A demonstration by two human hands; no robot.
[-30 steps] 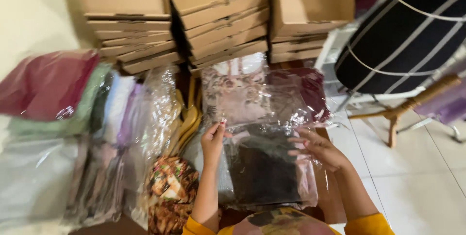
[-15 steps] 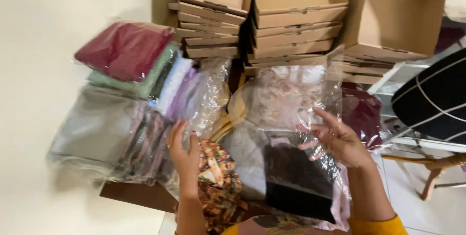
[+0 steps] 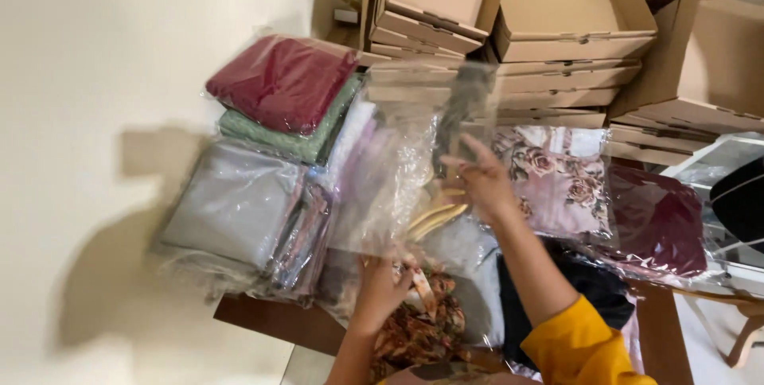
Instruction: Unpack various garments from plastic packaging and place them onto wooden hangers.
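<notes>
My right hand (image 3: 484, 180) is raised over the pile and pinches the top of a clear plastic bag (image 3: 402, 162) that hangs open and see-through. Lower down, my left hand (image 3: 380, 288) grips the bottom edge of the same bag. Under my left hand lies a folded orange and brown patterned cloth (image 3: 422, 329). A black cloth in plastic (image 3: 589, 289) lies under my right forearm. A floral pink cloth in plastic (image 3: 557, 186) sits just right of my right hand.
Bagged folded cloths are stacked at left: dark red (image 3: 278, 83), green (image 3: 274, 134), grey (image 3: 231, 206). A maroon bagged cloth (image 3: 656, 222) lies at right. Stacks of flat cardboard boxes (image 3: 557, 43) stand behind. A wooden table edge (image 3: 274, 321) shows below.
My right hand has left the black bagged cloth and risen with a clear plastic bag. My left hand has dropped to the bag's lower edge. The view has swung left.
</notes>
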